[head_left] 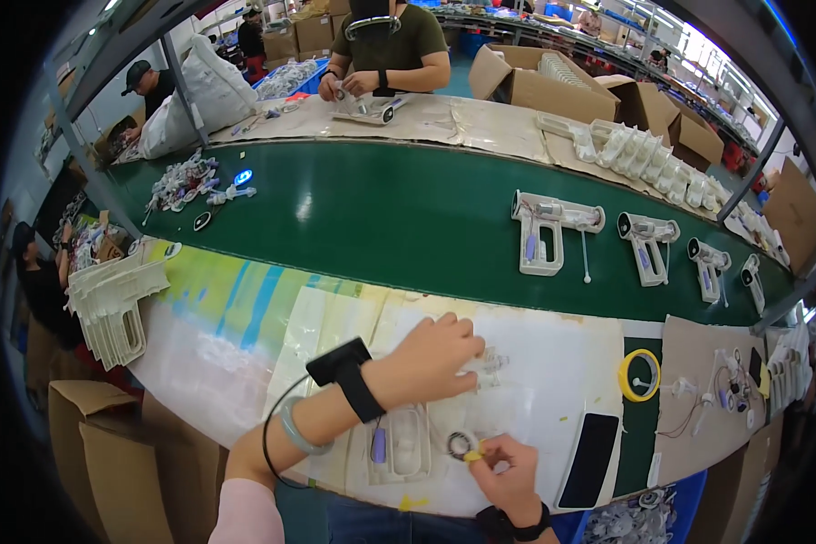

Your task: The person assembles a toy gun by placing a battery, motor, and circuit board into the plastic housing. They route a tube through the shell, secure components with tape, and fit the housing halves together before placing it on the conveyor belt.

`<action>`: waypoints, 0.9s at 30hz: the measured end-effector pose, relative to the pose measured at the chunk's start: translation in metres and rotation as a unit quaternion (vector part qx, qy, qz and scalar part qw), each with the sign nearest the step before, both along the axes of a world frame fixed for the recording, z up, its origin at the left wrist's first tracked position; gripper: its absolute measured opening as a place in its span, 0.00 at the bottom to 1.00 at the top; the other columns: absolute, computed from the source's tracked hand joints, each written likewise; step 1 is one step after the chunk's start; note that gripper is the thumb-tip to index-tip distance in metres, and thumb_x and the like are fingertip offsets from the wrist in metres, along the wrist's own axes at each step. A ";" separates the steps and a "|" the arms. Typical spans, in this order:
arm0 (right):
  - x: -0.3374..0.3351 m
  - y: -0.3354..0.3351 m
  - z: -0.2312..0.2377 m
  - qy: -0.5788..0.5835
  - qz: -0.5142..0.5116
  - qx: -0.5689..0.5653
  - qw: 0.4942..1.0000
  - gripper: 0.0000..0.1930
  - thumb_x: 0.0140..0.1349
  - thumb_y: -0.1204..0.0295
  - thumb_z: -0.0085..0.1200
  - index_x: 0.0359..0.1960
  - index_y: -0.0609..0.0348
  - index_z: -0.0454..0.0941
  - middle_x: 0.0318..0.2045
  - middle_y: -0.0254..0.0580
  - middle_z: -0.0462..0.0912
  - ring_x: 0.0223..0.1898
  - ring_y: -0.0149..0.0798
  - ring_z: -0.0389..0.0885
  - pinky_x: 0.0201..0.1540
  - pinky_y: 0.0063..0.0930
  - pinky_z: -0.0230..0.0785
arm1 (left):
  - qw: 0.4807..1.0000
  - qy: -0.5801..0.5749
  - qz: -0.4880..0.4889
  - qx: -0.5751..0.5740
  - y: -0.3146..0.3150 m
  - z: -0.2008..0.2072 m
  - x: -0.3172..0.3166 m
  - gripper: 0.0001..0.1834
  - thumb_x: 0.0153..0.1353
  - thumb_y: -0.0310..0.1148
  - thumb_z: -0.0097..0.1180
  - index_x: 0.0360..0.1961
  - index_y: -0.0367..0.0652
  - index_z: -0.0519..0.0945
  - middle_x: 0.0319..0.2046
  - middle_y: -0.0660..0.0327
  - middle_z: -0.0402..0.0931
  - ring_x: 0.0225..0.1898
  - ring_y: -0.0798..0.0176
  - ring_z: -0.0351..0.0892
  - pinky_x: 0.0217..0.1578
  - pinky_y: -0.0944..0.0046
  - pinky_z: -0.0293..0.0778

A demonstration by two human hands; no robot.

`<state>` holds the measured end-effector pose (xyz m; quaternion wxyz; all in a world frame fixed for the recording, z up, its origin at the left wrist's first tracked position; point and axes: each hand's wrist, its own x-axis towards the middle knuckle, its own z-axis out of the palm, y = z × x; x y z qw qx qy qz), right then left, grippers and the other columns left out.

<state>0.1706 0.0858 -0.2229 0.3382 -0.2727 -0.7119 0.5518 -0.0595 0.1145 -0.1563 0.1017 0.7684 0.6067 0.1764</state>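
My left hand (433, 359) reaches over a white gun-shaped plastic housing (426, 464), its fingers loosely bent and apart, and it covers the middle of the housing. Beyond those fingertips shows a clear part (495, 362). In the housing lies a purple cylinder (378, 444) with thin wires. My right hand (510, 473) is closed at the housing's right side, thumb and finger pinching a round black-rimmed part (461, 444). A small yellow piece (474, 455) shows between the fingertips and that part.
A yellow tape roll (639, 375) and a black phone (588, 461) lie to the right. Beyond, a green belt (381, 208) carries filled housings (553, 231) and wired parts (186, 181). Stacked housings (113, 304) stand left. Across the belt, a co-worker (390, 50) handles another housing.
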 end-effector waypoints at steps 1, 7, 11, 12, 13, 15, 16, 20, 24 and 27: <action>0.000 0.005 0.005 -0.041 -0.070 -0.031 0.996 0.07 0.50 0.79 0.64 0.27 0.66 0.77 0.16 0.37 0.79 0.17 0.24 0.75 0.21 0.19 0.66 | 0.999 0.000 0.019 0.033 -0.002 -0.011 0.006 0.11 0.49 0.36 0.64 0.32 0.43 0.78 0.38 0.55 0.71 0.43 0.50 0.71 0.41 0.56 0.68; -0.003 0.068 0.022 -0.204 -0.243 0.010 0.948 0.08 0.53 0.76 0.63 0.26 0.68 0.76 0.16 0.42 0.80 0.17 0.30 0.78 0.21 0.23 0.69 | 0.995 0.022 0.080 0.063 -0.004 -0.040 0.023 0.07 0.55 0.32 0.63 0.28 0.42 0.79 0.39 0.55 0.69 0.46 0.51 0.68 0.42 0.55 0.66; -0.015 0.074 0.014 -0.163 -0.246 0.028 0.955 0.06 0.55 0.79 0.61 0.28 0.70 0.76 0.19 0.40 0.81 0.19 0.27 0.79 0.23 0.20 0.71 | 0.987 -0.060 0.055 0.141 -0.010 -0.042 0.018 0.05 0.58 0.32 0.61 0.32 0.43 0.79 0.51 0.52 0.68 0.57 0.46 0.65 0.54 0.49 0.62; -0.019 0.073 0.016 -0.170 -0.244 0.025 0.954 0.06 0.55 0.79 0.61 0.28 0.70 0.76 0.19 0.40 0.81 0.19 0.27 0.79 0.23 0.20 0.71 | 0.987 -0.065 0.058 0.135 -0.011 -0.043 0.018 0.05 0.58 0.32 0.61 0.32 0.43 0.79 0.51 0.52 0.68 0.57 0.46 0.65 0.54 0.49 0.62; -0.022 0.072 0.020 -0.152 -0.243 0.035 0.957 0.06 0.55 0.79 0.60 0.29 0.70 0.76 0.20 0.40 0.82 0.20 0.27 0.80 0.24 0.19 0.71 | 0.989 -0.077 0.038 0.123 -0.012 -0.043 0.018 0.05 0.58 0.31 0.60 0.33 0.43 0.79 0.54 0.50 0.67 0.60 0.44 0.63 0.57 0.47 0.60; -0.026 0.073 0.028 -0.138 -0.239 0.046 0.960 0.06 0.54 0.80 0.60 0.30 0.70 0.76 0.21 0.40 0.82 0.21 0.27 0.80 0.25 0.19 0.71 | 0.989 -0.094 0.022 0.110 -0.012 -0.045 0.016 0.05 0.58 0.31 0.60 0.34 0.43 0.79 0.57 0.49 0.65 0.63 0.43 0.60 0.60 0.45 0.58; -0.024 0.071 0.032 -0.161 -0.227 0.065 0.958 0.06 0.54 0.81 0.60 0.30 0.70 0.76 0.21 0.40 0.82 0.21 0.26 0.80 0.25 0.19 0.70 | 0.988 -0.107 0.027 0.108 -0.012 -0.046 0.017 0.06 0.58 0.31 0.60 0.35 0.43 0.78 0.58 0.48 0.64 0.63 0.42 0.60 0.60 0.45 0.58; -0.015 0.067 0.040 -0.205 -0.194 0.029 0.959 0.05 0.52 0.84 0.58 0.30 0.71 0.76 0.20 0.39 0.81 0.19 0.26 0.79 0.24 0.18 0.71 | 0.988 -0.113 0.026 0.103 -0.015 -0.052 0.018 0.08 0.59 0.30 0.59 0.38 0.42 0.76 0.59 0.47 0.63 0.62 0.40 0.60 0.59 0.44 0.59; -0.007 0.055 0.048 -0.210 -0.224 -0.039 0.951 0.08 0.49 0.81 0.63 0.30 0.70 0.77 0.19 0.40 0.81 0.19 0.26 0.80 0.25 0.19 0.72 | 0.988 -0.131 -0.001 0.079 -0.015 -0.043 0.015 0.08 0.58 0.29 0.58 0.39 0.42 0.76 0.59 0.47 0.63 0.62 0.40 0.60 0.59 0.43 0.60; -0.004 0.042 0.047 -0.190 -0.235 -0.031 0.953 0.05 0.51 0.86 0.57 0.30 0.71 0.74 0.20 0.40 0.80 0.20 0.28 0.81 0.23 0.19 0.73 | 0.986 -0.146 -0.046 0.058 -0.017 -0.031 0.009 0.07 0.58 0.28 0.58 0.38 0.42 0.76 0.59 0.47 0.63 0.63 0.40 0.60 0.59 0.44 0.60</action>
